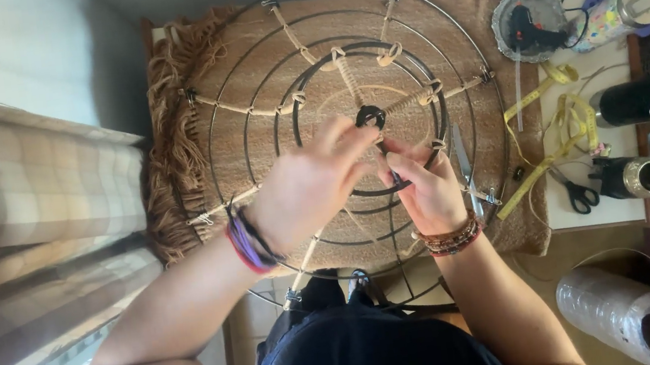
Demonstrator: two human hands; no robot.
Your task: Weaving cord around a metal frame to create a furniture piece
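Round black wire frame w/ concentric rings (pixel 474 117): near spokes & centre-right rings hidden under left hand (pixel 305 189) & right hand (pixel 427 194). Clear plastic roll (pixel 627 314) cut off by bottom edge. What right fingertips (pixel 392 173) pinch: too small to tell.

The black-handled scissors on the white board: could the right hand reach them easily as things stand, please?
Probably yes: the scissors lie just beyond the right hand, with only the wire frame's rim and yellow tape measure between.
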